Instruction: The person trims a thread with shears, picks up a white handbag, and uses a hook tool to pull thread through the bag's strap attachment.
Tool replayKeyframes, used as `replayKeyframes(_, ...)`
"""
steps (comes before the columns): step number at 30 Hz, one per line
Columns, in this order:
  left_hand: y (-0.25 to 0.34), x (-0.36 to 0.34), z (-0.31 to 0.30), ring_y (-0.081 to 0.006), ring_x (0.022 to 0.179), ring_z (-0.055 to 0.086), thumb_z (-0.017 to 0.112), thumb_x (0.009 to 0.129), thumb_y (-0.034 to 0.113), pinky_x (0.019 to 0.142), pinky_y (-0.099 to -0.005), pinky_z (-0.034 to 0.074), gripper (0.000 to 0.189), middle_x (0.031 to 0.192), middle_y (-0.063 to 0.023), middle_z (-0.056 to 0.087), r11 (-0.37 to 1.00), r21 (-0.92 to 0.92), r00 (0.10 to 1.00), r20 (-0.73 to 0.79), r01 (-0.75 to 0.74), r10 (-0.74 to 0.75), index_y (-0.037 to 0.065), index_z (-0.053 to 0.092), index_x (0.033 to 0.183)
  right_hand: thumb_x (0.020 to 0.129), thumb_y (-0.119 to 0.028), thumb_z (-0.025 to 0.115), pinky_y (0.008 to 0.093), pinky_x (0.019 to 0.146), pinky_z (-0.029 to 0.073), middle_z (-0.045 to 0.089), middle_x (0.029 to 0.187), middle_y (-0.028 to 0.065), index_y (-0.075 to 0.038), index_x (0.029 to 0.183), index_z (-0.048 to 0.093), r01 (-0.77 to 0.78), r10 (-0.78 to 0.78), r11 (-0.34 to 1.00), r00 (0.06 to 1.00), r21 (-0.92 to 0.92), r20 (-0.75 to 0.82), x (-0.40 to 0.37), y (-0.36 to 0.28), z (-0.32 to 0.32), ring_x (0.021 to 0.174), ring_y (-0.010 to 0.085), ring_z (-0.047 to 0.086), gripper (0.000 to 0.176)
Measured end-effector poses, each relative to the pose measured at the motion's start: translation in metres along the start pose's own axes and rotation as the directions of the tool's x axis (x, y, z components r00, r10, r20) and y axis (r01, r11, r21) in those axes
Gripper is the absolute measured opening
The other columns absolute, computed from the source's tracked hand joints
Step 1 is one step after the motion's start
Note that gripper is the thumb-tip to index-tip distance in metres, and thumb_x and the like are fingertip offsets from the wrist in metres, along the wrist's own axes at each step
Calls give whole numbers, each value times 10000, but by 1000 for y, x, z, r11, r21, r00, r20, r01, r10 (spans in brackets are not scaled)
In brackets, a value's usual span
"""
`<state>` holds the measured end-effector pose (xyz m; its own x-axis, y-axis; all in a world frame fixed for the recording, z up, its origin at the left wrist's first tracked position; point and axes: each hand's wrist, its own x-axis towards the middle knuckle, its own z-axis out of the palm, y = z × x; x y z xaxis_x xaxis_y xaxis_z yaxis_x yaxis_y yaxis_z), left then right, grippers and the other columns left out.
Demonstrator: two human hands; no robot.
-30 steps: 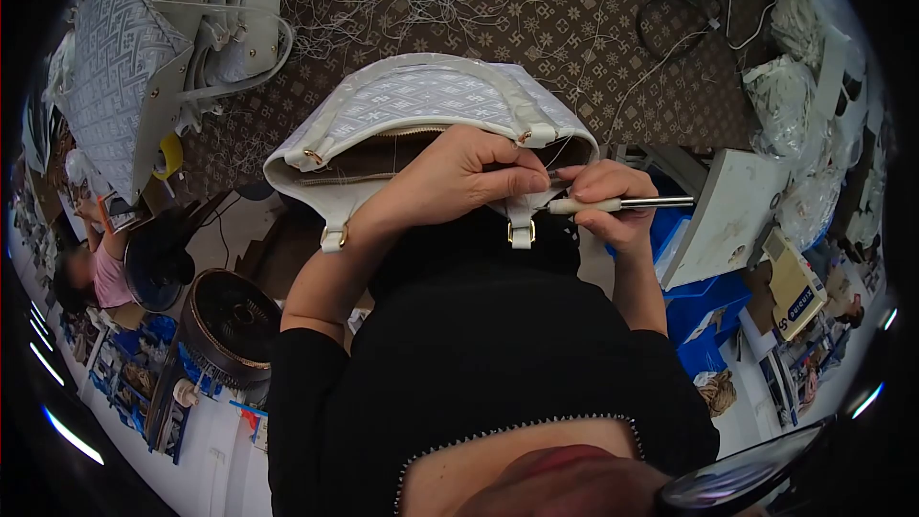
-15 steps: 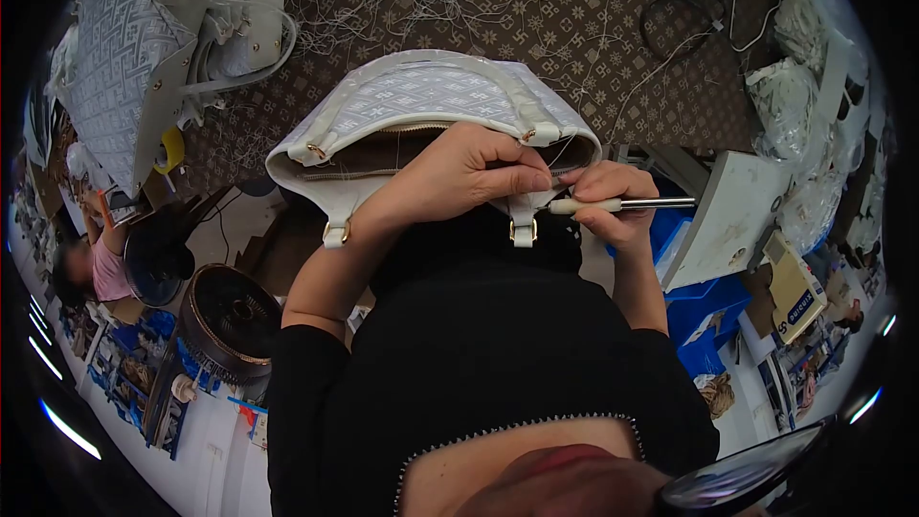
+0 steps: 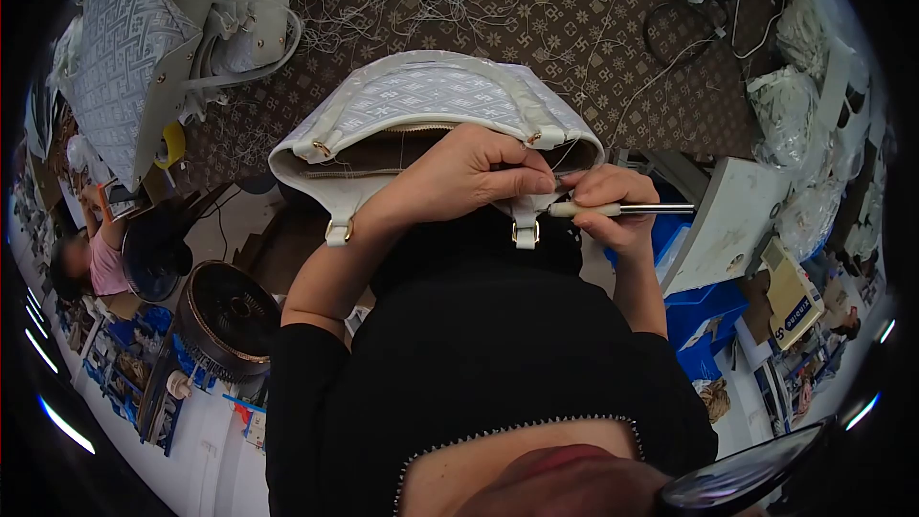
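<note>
While left hand [image 3: 476, 169] pinches white patterned-fabric handbag [image 3: 431, 98], seemingly steadying it, right hand [image 3: 619, 193] curls tightly round pale-handled metal tool [image 3: 661, 209] beside bag.

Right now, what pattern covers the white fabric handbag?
Pale geometric lattice; the handbag shows best in head view.

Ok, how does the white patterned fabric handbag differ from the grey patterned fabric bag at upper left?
The left hand lies across the white handbag; the grey bag sits apart. The handbag gapes open; the grey bag presents its side. Both have patterned panels and pale trim.
</note>
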<state>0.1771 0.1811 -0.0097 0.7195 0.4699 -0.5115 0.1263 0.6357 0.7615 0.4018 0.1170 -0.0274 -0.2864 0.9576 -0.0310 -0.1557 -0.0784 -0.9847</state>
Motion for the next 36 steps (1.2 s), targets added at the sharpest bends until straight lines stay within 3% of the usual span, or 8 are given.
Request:
replayKeyframes(4,-3,0,0,-66,696,595,632,851,218,621,-213,481,240,796,-47,671,1000,-10,1000,0,-16,16,7,674,956,660,-50,771,369,779,522,648,726,95,-17,795,638,0,1,1000,1000,-18,21,1,-1,-1,707,207,635,192)
replayKeyframes(23,-3,0,0,-56,682,587,627,856,220,610,-200,487,243,784,-34,660,999,-33,1000,7,-12,12,5,670,962,646,-28,769,367,780,517,651,729,91,-17,784,654,-12,14,999,999,-46,48,3,-3,-2,705,206,631,180)
replayKeyframes(25,-1,0,0,-70,717,598,622,859,165,633,-206,492,213,799,-44,659,1000,-23,1000,8,6,-6,-26,660,945,645,-25,768,368,780,517,651,732,92,-15,785,654,-20,22,999,999,-32,43,2,-3,-1,712,207,631,181)
replayKeyframes(36,-4,0,1,-52,676,578,623,860,209,603,-196,480,236,786,-33,659,999,-27,1000,-1,-16,16,2,668,966,645,-18,765,371,780,519,650,739,94,-9,783,649,-25,26,999,998,-30,52,3,-4,-1,736,212,631,181)
